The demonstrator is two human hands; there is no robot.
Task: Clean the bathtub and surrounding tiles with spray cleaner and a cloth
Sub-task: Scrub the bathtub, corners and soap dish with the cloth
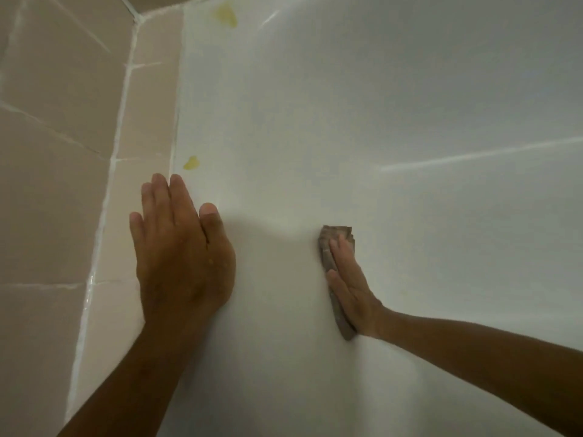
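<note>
A white bathtub surface (362,105) fills most of the head view. My left hand (181,247) lies flat on it near the tiled edge, fingers straight and together. My right hand (350,285) presses a folded grey-brown cloth (329,241) against the white surface with straight fingers; part of the cloth shows beyond the fingertips and below the palm. Pinkish-beige tiles (56,152) with white grout run along the left. No spray bottle is in view.
Two yellow marks sit on the white surface near the tile edge, a small one (191,163) just above my left hand and a larger one (225,14) at the top. A thin white streak (473,156) crosses the right side.
</note>
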